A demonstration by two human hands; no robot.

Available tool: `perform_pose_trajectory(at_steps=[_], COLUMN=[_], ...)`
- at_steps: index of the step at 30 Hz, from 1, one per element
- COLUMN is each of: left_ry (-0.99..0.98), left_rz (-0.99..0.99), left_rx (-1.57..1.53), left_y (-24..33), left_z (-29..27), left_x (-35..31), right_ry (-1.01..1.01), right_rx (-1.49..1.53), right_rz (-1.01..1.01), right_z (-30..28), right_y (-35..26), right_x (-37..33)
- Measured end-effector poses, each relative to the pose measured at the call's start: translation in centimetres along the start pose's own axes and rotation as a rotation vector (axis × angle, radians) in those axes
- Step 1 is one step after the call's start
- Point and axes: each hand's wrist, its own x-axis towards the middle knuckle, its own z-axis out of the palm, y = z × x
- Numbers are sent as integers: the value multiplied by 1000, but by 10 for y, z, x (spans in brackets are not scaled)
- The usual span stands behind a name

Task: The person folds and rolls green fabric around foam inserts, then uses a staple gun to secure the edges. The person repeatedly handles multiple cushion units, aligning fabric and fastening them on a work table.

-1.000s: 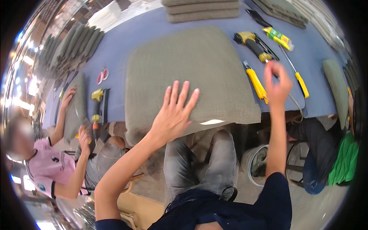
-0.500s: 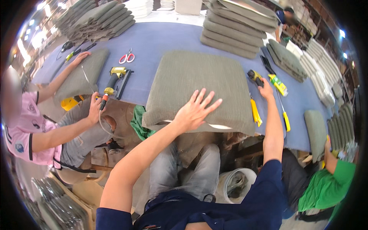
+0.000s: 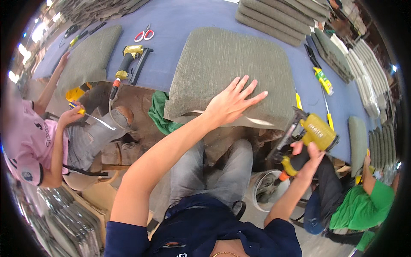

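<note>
A grey-green fabric-covered cushion (image 3: 235, 55) lies in front of me at the table's near edge. A strip of white shows along its near side, where the fabric edge hangs loose. My left hand (image 3: 233, 102) rests on its near half, fingers spread and palm down. To the right of the cushion, my right hand (image 3: 310, 157) grips a yellow and black staple gun (image 3: 319, 132) by its handle, holding it up beyond the table edge. An orange fitting shows at the handle's lower end. Part of that hand's grip is hidden behind the gun.
A second staple gun (image 3: 133, 58) and red-handled scissors (image 3: 144, 34) lie on the blue table (image 3: 167, 25). Stacked cushion covers (image 3: 274, 21) stand at the back. A person in pink (image 3: 47, 132) holds a screwdriver-like tool at left; one in green (image 3: 364, 201) sits right. A white bucket (image 3: 257, 195) stands below.
My right hand has drawn the staple gun off the table toward me. My left hand stays on the cushion. The person at left has lowered their tool away from the other staple gun.
</note>
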Motion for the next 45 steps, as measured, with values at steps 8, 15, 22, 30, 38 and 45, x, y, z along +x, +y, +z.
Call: perform_pose_trajectory(at_steps=[8, 15, 22, 30, 38, 45], left_ry=[-58, -83, -71, -74, -29, 269], left_rz=[12, 20, 18, 30, 44, -91], left_rx=[0, -86, -124, -52, -111, -44], left_y=[4, 5, 5, 7, 2, 48], left_z=[1, -6, -1, 0, 0, 35], left_x=[3, 9, 8, 11, 5, -58], right_ry=[34, 136, 121, 80, 15, 187], right_rx=[235, -525, -436, -547, -497, -266], right_rz=[410, -447, -242, -300, -122, -13], right_z=[74, 114, 117, 121, 120, 52], right_y=[105, 146, 175, 190, 195, 161], right_x=[-83, -85, -89, -91, -93, -107])
